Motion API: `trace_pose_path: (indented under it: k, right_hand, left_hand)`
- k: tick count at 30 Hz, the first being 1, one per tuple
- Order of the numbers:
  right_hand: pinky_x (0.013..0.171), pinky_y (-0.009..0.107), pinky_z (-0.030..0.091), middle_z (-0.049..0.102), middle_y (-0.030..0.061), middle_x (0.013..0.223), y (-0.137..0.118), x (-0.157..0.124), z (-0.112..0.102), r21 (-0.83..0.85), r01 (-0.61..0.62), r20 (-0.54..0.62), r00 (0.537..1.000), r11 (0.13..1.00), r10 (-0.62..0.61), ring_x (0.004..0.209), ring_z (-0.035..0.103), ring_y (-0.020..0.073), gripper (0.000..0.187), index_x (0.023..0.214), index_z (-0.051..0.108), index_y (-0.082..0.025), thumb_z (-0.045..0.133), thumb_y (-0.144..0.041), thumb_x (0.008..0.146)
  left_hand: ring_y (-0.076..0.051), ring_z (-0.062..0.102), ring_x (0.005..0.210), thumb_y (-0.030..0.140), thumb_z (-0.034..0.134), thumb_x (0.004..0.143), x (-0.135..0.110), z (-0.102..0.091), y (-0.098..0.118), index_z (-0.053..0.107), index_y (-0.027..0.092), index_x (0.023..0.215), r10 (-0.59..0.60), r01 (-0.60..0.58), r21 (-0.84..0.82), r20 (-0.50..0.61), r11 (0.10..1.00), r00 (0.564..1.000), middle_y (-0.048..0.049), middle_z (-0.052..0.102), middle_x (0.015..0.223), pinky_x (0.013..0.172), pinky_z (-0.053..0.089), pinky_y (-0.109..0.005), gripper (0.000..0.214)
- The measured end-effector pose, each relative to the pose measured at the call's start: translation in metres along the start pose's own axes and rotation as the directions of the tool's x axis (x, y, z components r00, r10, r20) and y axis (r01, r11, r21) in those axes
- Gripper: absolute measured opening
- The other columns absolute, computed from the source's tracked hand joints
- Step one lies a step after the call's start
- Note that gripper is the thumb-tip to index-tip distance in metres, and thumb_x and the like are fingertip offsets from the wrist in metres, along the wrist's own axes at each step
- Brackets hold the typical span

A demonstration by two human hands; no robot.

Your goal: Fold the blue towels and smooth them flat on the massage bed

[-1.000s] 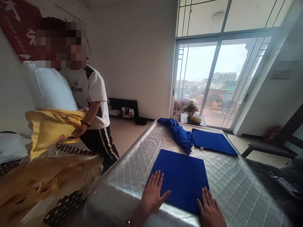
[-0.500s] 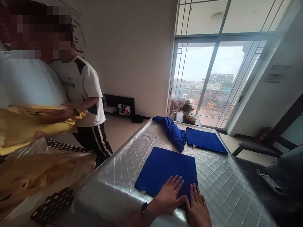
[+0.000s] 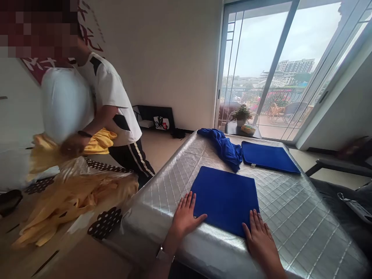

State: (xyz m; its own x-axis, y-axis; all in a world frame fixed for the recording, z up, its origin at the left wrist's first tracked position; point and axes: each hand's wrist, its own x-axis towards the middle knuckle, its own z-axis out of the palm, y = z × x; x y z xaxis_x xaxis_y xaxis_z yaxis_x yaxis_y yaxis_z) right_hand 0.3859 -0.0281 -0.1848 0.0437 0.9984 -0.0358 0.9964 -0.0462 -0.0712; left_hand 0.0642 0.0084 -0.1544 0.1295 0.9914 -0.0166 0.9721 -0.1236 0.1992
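Observation:
A folded blue cloth (image 3: 225, 197) lies flat on a silver quilted mattress (image 3: 285, 209) in front of me. My left hand (image 3: 185, 215) rests open at the cloth's near left corner, fingers spread, thumb on the cloth's edge. My right hand (image 3: 260, 238) lies open and flat at the near right corner. Farther back sit a second folded blue cloth (image 3: 269, 157) and a crumpled blue cloth (image 3: 225, 147).
On the left, another person in a white shirt (image 3: 109, 95) handles a white pillow (image 3: 65, 102) and yellow fabric (image 3: 72, 197) over a spotted cover. A sliding glass door (image 3: 276, 69) stands behind the mattress, with a small plant (image 3: 241, 114) beside it. Dark furniture (image 3: 343, 166) is at right.
Both hands were together near the cloth's near right edge; now they have spread apart to its two near corners. The other person has lifted the pillow against the chest.

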Motion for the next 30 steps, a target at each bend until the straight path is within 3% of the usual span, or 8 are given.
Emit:
trace_pose_path:
  k: [4, 9, 14, 17, 21, 24, 27, 30]
  right_hand:
    - [0.125, 0.046, 0.016, 0.023, 0.0080, 0.166, 0.001, 0.010, -0.011, -0.042, 0.036, 0.013, 0.999, 0.998, -0.036, 0.154, 0.015, 0.0232, 0.072, 0.157, 0.032, -0.009, 0.016, -0.047, 0.098]
    - [0.125, 0.045, 0.015, 0.021, 0.0109, 0.166, -0.005, 0.048, -0.033, -0.052, 0.033, -0.038, 0.999, 0.998, -0.035, 0.154, 0.016, 0.0238, 0.072, 0.157, 0.028, -0.005, 0.017, -0.045, 0.099]
    - [0.125, 0.044, 0.015, 0.023, 0.0144, 0.165, -0.003, 0.071, -0.023, -0.052, -0.010, -0.062, 0.998, 0.999, 0.007, 0.153, 0.018, 0.0257, 0.074, 0.157, 0.028, -0.001, 0.018, -0.047, 0.099]
    - [0.125, 0.044, 0.015, 0.020, 0.0135, 0.166, -0.001, 0.072, -0.013, -0.055, -0.026, -0.077, 0.997, 0.998, 0.021, 0.154, 0.016, 0.0248, 0.074, 0.158, 0.024, -0.002, 0.016, -0.047, 0.100]
    - [0.124, 0.043, 0.016, 0.020, 0.0133, 0.166, 0.002, 0.069, -0.011, -0.086, 0.016, -0.073, 0.997, 0.996, -0.023, 0.154, 0.015, 0.0250, 0.069, 0.158, 0.025, -0.003, 0.018, -0.041, 0.100]
    - [0.124, 0.042, 0.015, 0.022, 0.0114, 0.166, 0.001, 0.067, -0.015, -0.118, 0.050, -0.057, 0.997, 0.992, -0.057, 0.154, 0.015, 0.0242, 0.064, 0.157, 0.030, -0.007, 0.020, -0.034, 0.100]
    - [0.124, 0.043, 0.014, 0.021, 0.0132, 0.166, -0.003, 0.065, -0.019, -0.097, 0.027, -0.059, 0.998, 0.995, -0.033, 0.154, 0.015, 0.0247, 0.066, 0.157, 0.028, -0.005, 0.021, -0.037, 0.101]
    - [0.125, 0.043, 0.012, 0.019, 0.0135, 0.167, -0.008, 0.064, -0.023, -0.072, -0.018, -0.055, 0.998, 0.997, 0.014, 0.154, 0.014, 0.0249, 0.069, 0.158, 0.022, -0.003, 0.021, -0.041, 0.101]
  left_hand:
    - [-0.032, 0.014, 0.154, 0.087, 0.029, 0.085, -0.001, -0.003, 0.006, 0.017, 0.011, 0.161, -0.005, 0.005, -0.024, -0.009, 1.000, 1.000, -0.0119, 0.014, 0.167, 0.125, 0.019, -0.049, 0.108]
    - [-0.033, 0.015, 0.154, 0.091, 0.028, 0.082, -0.004, -0.006, 0.006, 0.017, 0.007, 0.161, -0.024, 0.024, -0.035, 0.002, 0.999, 1.000, -0.0154, 0.013, 0.167, 0.125, 0.019, -0.049, 0.115]
    - [-0.034, 0.017, 0.153, 0.083, 0.026, 0.090, 0.003, -0.005, 0.009, 0.018, 0.008, 0.161, 0.036, -0.036, -0.010, -0.042, 0.999, 0.998, -0.0167, 0.020, 0.165, 0.123, 0.023, -0.052, 0.103]
    - [-0.030, 0.019, 0.153, 0.075, 0.020, 0.096, 0.021, -0.009, 0.043, 0.021, 0.011, 0.161, 0.225, -0.226, -0.014, -0.060, 0.974, 0.972, -0.0153, 0.022, 0.166, 0.123, 0.024, -0.047, 0.091]
    - [-0.022, 0.016, 0.154, 0.066, 0.016, 0.102, 0.058, -0.010, 0.119, 0.027, 0.010, 0.159, 0.554, -0.555, -0.028, -0.031, 0.831, 0.832, -0.0128, 0.021, 0.166, 0.125, 0.017, -0.037, 0.081]
    - [-0.020, 0.015, 0.155, 0.061, 0.014, 0.104, 0.081, -0.001, 0.157, 0.027, 0.010, 0.159, 0.635, -0.635, -0.020, -0.016, 0.772, 0.773, -0.0109, 0.023, 0.166, 0.125, 0.012, -0.038, 0.076]
    - [-0.022, 0.014, 0.155, 0.064, 0.012, 0.102, 0.096, 0.007, 0.153, 0.024, 0.012, 0.160, 0.589, -0.589, -0.036, -0.016, 0.807, 0.808, -0.0105, 0.022, 0.166, 0.126, 0.012, -0.041, 0.079]
    - [-0.025, 0.013, 0.155, 0.068, 0.013, 0.100, 0.100, 0.008, 0.110, 0.021, 0.015, 0.161, 0.465, -0.464, -0.060, 0.003, 0.884, 0.885, -0.0093, 0.020, 0.167, 0.126, 0.012, -0.044, 0.081]
